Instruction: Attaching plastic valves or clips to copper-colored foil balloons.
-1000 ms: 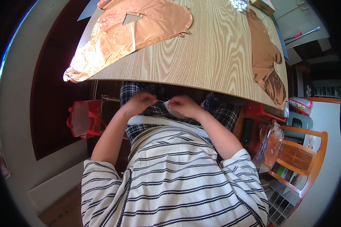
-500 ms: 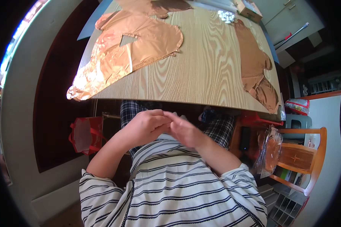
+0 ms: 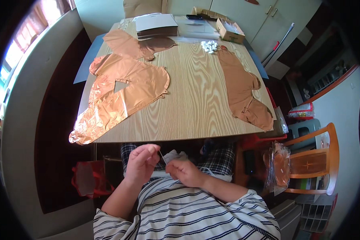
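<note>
My left hand (image 3: 143,161), closed in a pinch, is over my lap in front of the table edge. Just to its right and slightly lower is my right hand (image 3: 185,172), also pinched. A thin pale strand (image 3: 162,156) runs between the fingertips of both hands; whether it is string or a stick I cannot make out. Beyond them on the wood-grain table (image 3: 188,116) lies a flat copper-coloured foil balloon (image 3: 142,82) with an angular opening. Another flat foil balloon (image 3: 240,76) lies along the right side, and a third (image 3: 122,43) lies farther back on the left.
A pile of small white pieces (image 3: 209,47) sits near the far right, before an open cardboard box (image 3: 230,31). At the back stands a white-topped stack (image 3: 156,25). A red bag (image 3: 88,180) is below left; a wooden chair (image 3: 312,164) with plastic-wrapped foil (image 3: 281,164) is at right.
My hands were together, one over the other; now they are apart with the thin strand between them. The view has tilted up, showing more of the table's far end.
</note>
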A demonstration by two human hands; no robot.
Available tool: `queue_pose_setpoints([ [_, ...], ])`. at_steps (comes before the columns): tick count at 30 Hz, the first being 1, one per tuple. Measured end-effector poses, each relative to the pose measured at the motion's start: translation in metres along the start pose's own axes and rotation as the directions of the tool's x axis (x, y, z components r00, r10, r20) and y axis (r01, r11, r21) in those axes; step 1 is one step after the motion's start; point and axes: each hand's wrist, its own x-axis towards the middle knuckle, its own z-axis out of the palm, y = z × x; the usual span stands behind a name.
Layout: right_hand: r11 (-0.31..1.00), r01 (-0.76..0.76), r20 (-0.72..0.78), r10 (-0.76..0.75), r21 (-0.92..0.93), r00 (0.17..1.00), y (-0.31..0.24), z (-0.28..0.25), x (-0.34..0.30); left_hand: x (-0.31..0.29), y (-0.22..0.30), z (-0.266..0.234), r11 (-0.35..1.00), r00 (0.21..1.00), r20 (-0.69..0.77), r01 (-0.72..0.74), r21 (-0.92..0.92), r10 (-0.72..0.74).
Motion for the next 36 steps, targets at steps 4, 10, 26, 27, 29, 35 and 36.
queue_pose_setpoints([
  [4,0.621,0.504,0.089,-0.575,-0.601,0.813,-0.056,-0.009,-0.005,0.010,-0.004,0.010,-0.065,0.700,0.525,-0.569,0.820,0.485],
  [10,0.757,0.345,-0.011,-0.422,-0.556,0.907,-0.043,-0.045,0.011,-0.018,-0.007,0.017,0.551,0.796,0.536,-0.591,0.589,0.280],
  [26,0.763,0.423,0.004,-0.483,-0.490,0.876,-0.083,-0.037,0.011,-0.014,-0.007,0.013,0.078,0.614,0.777,-0.789,0.610,0.137],
  [27,0.749,0.349,-0.068,-0.463,-0.563,0.884,-0.070,-0.042,0.017,-0.019,-0.001,0.033,0.261,0.628,0.756,-0.773,0.578,0.185],
  [29,0.659,0.451,0.144,-0.466,-0.601,0.873,-0.044,-0.032,0.008,-0.004,0.024,0.020,0.166,0.705,0.639,-0.701,0.694,0.307],
  [35,0.783,0.285,-0.091,-0.397,-0.553,0.913,-0.080,-0.044,0.014,-0.018,0.003,0.028,0.270,0.680,0.732,-0.714,0.645,0.048],
  [36,0.711,0.350,-0.006,-0.445,-0.610,0.895,-0.064,-0.043,0.016,-0.010,0.011,0.027,0.158,0.687,0.707,-0.727,0.668,0.170],
])
